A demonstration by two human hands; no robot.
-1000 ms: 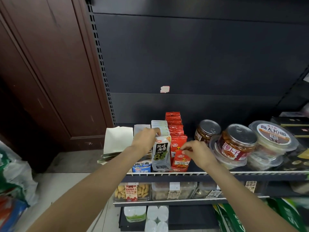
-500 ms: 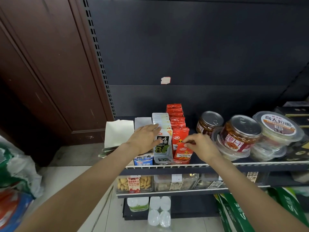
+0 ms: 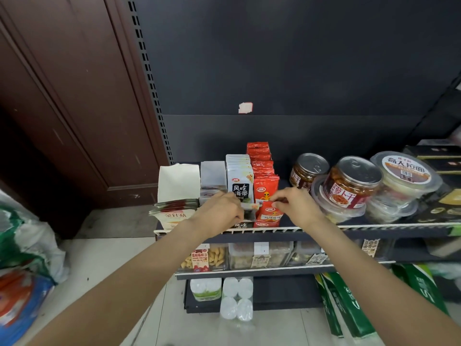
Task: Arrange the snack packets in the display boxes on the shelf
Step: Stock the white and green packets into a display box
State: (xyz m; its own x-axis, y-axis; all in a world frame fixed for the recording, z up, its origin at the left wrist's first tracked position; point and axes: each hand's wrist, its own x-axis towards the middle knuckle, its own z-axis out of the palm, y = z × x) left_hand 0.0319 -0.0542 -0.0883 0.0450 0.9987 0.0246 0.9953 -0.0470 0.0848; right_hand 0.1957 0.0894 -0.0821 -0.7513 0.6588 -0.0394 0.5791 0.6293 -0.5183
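On the dark shelf [image 3: 374, 229] a row of white-and-black seaweed packets [image 3: 240, 182] stands in a display box, beside a row of red snack packets [image 3: 265, 176]. My left hand [image 3: 219, 213] grips the front seaweed packet [image 3: 248, 213], which is tipped forward and nearly flat at the box front. My right hand [image 3: 296, 206] pinches the top of the front red packet [image 3: 269, 216], standing upright in the red box. Further left are grey packets [image 3: 212, 173] and a white box [image 3: 178, 181] with flat packets [image 3: 172, 207].
Clear jars with metal lids [image 3: 349, 183] and lidded tubs [image 3: 404, 178] crowd the shelf right of my hands. Below hang clear bins of snacks [image 3: 212, 255] and paper rolls [image 3: 237, 298]. A brown door [image 3: 62, 108] and bags [image 3: 22, 245] stand at left.
My left hand moved down from the top of the seaweed row to its front packet, which now leans forward and flat. My right hand stays on the front red packet.
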